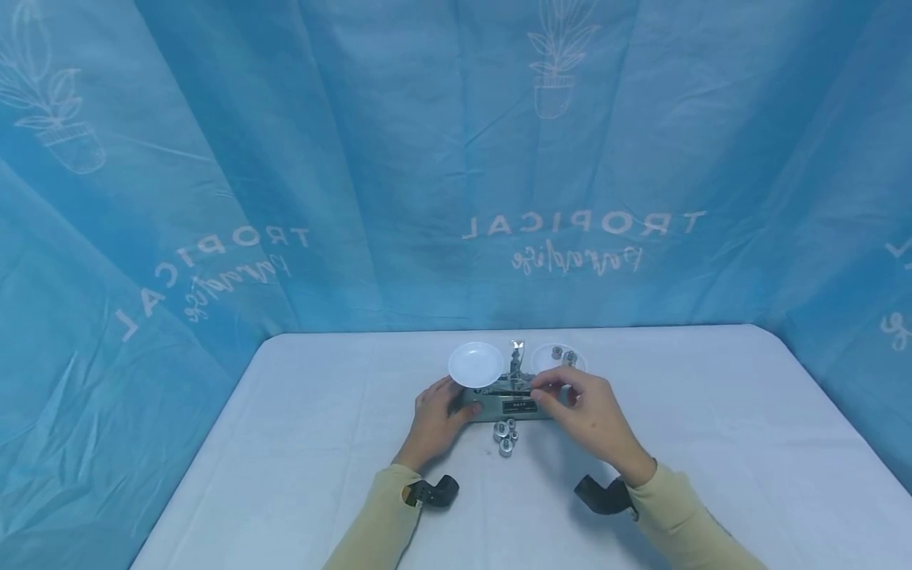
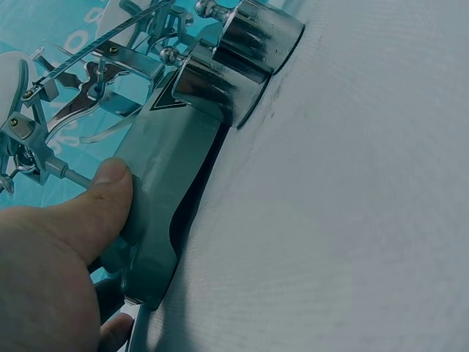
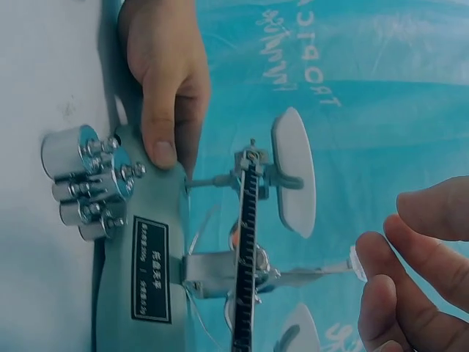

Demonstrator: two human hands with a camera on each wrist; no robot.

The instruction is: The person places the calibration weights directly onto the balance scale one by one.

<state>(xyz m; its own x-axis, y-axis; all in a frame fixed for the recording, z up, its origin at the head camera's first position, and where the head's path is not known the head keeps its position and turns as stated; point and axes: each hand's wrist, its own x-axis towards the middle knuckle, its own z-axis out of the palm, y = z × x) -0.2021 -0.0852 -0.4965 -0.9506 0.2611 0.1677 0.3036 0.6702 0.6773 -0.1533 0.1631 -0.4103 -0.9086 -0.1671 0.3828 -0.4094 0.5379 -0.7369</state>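
A green tabletop balance scale (image 1: 492, 405) stands near the table's far side, with a graduated beam (image 3: 248, 257) across its front. My left hand (image 1: 436, 413) grips the left end of its base, thumb on the front face and the other fingers partly hidden behind. My right hand (image 1: 587, 412) is held at the beam's right half, fingers loosely bent and thumb apart, with nothing visible between them. The left pan (image 1: 476, 364) is bare. On the right pan (image 1: 540, 358), partly behind my right hand, stand metal weights (image 1: 557, 351).
Several more knobbed metal weights (image 1: 502, 432) stand clustered in front of the base. A white cloth covers the table (image 1: 299, 459). Blue printed curtain (image 1: 399, 198) hangs behind and at both sides. A black wrist camera (image 1: 604, 497) is strapped to each forearm.
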